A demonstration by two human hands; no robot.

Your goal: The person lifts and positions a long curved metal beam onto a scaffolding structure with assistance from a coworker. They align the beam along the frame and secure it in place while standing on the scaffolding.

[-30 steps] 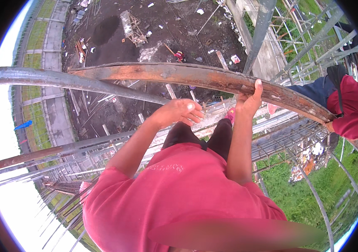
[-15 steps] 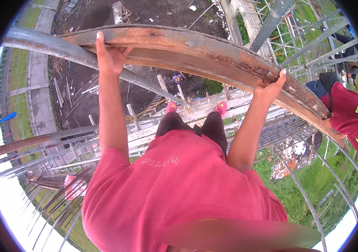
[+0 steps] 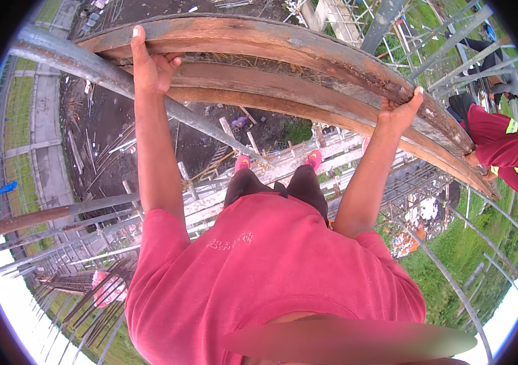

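Note:
A long, weathered wooden formwork panel (image 3: 234,73), edged with rough lumber, stretches across in front of me, bowed by the lens. Near its left end, my left hand (image 3: 154,70) grips the upper board, thumb up along the front and fingers curled beneath. My right hand (image 3: 397,115) is closed on the same board farther right, its fingers partly hidden under the edge. At the far right end, a co-worker (image 3: 505,143) in a dark red shirt with reflective bands has a hand on the panel. A grey steel pipe (image 3: 201,126) slants beneath the panel's left end.
My pink shoes (image 3: 313,159) stand high on narrow pale boards (image 3: 280,161). Scaffold pipes (image 3: 58,212) run at left, with upright rebar (image 3: 85,304) below them. A thick post (image 3: 382,30) rises beyond the panel. Far below, a person (image 3: 239,121) is on dark ground.
The panel has shifted farther from me and tilted, showing more of its inner face and lower boards. Both hands keep their hold. The co-worker has moved slightly at the right end.

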